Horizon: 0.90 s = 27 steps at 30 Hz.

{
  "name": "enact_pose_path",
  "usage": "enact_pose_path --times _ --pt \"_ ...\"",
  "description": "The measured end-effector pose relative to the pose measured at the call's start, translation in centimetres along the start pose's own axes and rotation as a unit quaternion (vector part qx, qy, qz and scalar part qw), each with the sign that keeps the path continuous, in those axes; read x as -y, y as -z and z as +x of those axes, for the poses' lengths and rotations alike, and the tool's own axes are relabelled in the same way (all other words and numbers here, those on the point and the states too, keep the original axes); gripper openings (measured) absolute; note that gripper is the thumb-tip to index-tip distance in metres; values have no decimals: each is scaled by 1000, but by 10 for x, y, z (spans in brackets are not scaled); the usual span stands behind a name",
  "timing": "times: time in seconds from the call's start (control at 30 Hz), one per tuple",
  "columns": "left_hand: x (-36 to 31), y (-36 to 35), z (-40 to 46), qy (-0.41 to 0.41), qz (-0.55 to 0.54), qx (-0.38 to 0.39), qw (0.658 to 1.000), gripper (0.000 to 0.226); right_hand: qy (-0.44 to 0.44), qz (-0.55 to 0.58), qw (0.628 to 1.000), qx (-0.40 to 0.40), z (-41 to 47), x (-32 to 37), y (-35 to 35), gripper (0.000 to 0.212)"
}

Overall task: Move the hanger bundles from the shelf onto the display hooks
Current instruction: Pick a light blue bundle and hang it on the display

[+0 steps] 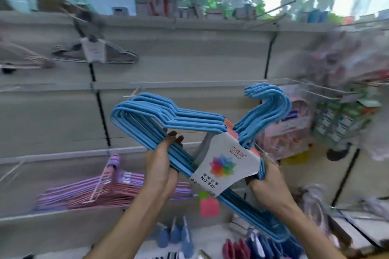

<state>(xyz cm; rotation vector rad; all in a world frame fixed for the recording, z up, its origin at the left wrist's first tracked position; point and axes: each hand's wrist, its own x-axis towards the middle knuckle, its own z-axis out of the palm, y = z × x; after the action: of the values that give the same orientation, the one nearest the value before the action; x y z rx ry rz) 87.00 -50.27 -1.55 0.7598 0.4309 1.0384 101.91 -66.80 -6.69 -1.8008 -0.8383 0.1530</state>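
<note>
A bundle of blue hangers (168,118) with a white paper label (223,166) is held up and tilted in front of the grey display wall. My left hand (162,160) grips its lower bar, fingers curled round the blue wires. My right hand (271,181) holds the bundle at the right, beside the label; its fingers are partly hidden behind the hangers. The blue hooks (271,103) point up and to the right. A white wire display hook (134,92) juts from the wall just behind the bundle's upper left.
A pink and purple hanger bundle (109,187) hangs on a white hook at lower left. Grey hangers (94,52) hang at upper left. Packaged goods (341,118) fill racks on the right. Small blue and pink items (179,237) lie on the shelf below.
</note>
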Motion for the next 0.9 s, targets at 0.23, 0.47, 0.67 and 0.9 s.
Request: enact_pose_path --times 0.23,0.47,0.67,0.9 --pt "-70 71 10 -55 -13 -46 997 17 48 11 997 58 11 47 -86 64" --pt "-141 144 19 -96 -10 -94 991 19 79 40 989 122 7 98 -181 64" --pt "-192 210 30 -118 1 -130 984 20 82 54 983 155 -4 133 -261 63" --pt "-247 284 38 -139 2 -174 975 24 91 54 974 200 -16 170 -348 62"
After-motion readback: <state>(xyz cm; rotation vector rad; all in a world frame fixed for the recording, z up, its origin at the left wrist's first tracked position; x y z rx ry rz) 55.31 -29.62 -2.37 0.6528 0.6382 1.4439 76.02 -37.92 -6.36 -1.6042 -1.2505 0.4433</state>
